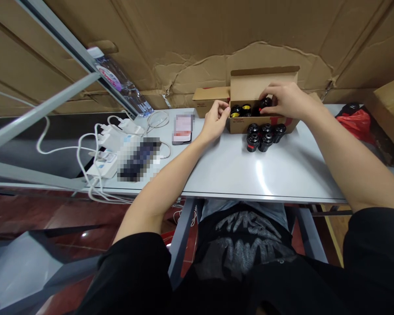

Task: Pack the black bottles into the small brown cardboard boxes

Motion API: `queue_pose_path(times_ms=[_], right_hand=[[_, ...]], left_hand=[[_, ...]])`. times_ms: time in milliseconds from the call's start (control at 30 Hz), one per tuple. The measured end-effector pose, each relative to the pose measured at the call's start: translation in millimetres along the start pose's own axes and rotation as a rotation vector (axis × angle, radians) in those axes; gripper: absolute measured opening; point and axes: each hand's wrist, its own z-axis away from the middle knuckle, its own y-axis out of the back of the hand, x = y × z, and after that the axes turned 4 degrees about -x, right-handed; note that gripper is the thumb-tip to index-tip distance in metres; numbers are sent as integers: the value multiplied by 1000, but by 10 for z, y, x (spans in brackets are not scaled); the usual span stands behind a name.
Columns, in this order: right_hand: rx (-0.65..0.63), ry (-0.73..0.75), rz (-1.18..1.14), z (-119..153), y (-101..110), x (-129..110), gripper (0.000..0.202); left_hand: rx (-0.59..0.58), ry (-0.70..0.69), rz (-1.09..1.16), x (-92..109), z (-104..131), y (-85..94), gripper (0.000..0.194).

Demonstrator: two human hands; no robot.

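Note:
An open cardboard box (254, 126) stands at the back of the table with its lid flap raised. Inside it are several black cylindrical parts (246, 110), some showing yellow threaded-looking rings. My left hand (216, 119) is at the box's left end, its fingers curled and pinching the edge there. With bent fingers, my right hand (284, 98) reaches over the box's right half and grips a black cylindrical part (265, 103) with a bit of red on it. Several more black cylinders (265, 141) stand grouped on the table against the box's front.
A second cardboard box (206, 97) sits behind my left hand. Leftward lie a phone (183, 127), a blurred dark device (139, 159) and a power strip (108, 166) with white cables. A water bottle (121, 83) leans by the metal frame. A red plastic bag (356, 124) is at right.

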Motion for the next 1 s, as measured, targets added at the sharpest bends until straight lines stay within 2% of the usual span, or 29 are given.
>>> queue_pose_path(times_ms=[167, 267, 367, 467, 533, 600, 767, 900, 1000], right_hand=[[-10, -13, 66, -74, -87, 40, 18], [11, -50, 132, -62, -85, 10, 22], [9, -233, 266, -12, -33, -99, 21], [-126, -463, 415, 24, 15, -247, 32], [-198, -523, 464, 23, 24, -316, 42], [-245, -543, 423, 8, 20, -340, 38], [-346, -530, 171, -24, 18, -267, 9], [-249, -432, 153, -36, -5, -171, 27], [-163, -369, 160, -60, -67, -64, 34]], left_hand=[[-32, 13, 7, 2, -10, 2, 28], [-37, 21, 3, 31, -8, 10, 21], [-42, 33, -8, 67, -4, 16, 18], [-46, 31, -29, 91, -3, 17, 17], [-48, 26, -41, 100, -3, 15, 18], [-53, 26, -40, 109, -2, 14, 17], [-62, 37, -12, 136, 8, 17, 17], [-61, 54, 11, 133, 13, 9, 16], [-58, 64, 28, 104, 10, -2, 16]])
